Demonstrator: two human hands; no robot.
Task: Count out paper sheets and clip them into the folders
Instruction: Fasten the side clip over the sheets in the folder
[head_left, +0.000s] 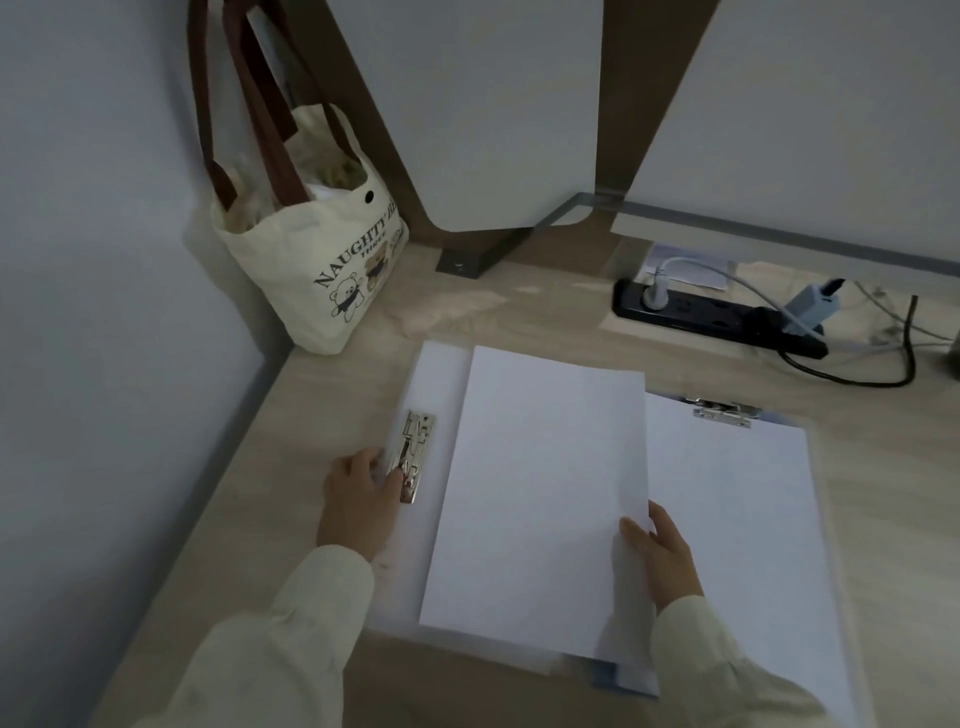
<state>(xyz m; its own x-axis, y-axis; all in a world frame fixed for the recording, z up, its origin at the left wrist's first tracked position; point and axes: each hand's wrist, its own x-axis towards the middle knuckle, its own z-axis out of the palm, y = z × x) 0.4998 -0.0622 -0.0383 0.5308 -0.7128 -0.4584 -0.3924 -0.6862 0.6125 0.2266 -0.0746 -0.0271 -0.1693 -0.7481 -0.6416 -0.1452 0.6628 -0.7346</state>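
A white folder (441, 374) lies open on the desk with a metal lever clip (413, 454) along its left side. My left hand (358, 501) rests on the lower end of that clip. My right hand (662, 553) pinches the right edge of a set of white paper sheets (540, 488), which lies over the folder, right of the clip. Further right lies a second stack of white paper (737, 519) on a blue-edged clipboard, held at its top by a metal clip (722, 410).
A cream tote bag (322, 260) with bear prints stands in the far left corner by the wall. A black power strip (717, 314) with plugs and cables lies at the far right. Light wooden desk (519, 312) shows between them.
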